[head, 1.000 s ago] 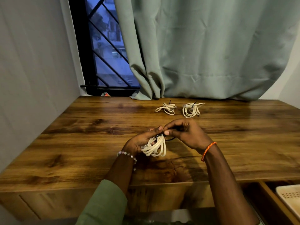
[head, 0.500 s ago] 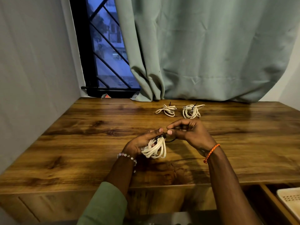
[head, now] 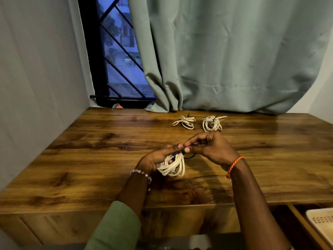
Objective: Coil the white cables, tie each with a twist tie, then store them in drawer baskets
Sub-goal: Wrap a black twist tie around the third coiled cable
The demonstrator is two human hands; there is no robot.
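Observation:
My left hand grips a coiled white cable just above the middle of the wooden table. A black twist tie wraps the top of that coil, and my right hand pinches its ends with thumb and fingertips right beside my left thumb. Two more coiled white cables lie at the back of the table, each with a black tie sticking up: one on the left and one on the right.
An open drawer at the lower right holds a white perforated basket. A green curtain hangs behind the table, beside a barred window. A grey wall borders the table's left side.
Both hands stay together over the coil, with the right fingers shifting slightly on the tie. The view has tilted a little, so the scene sits lower in the frame.

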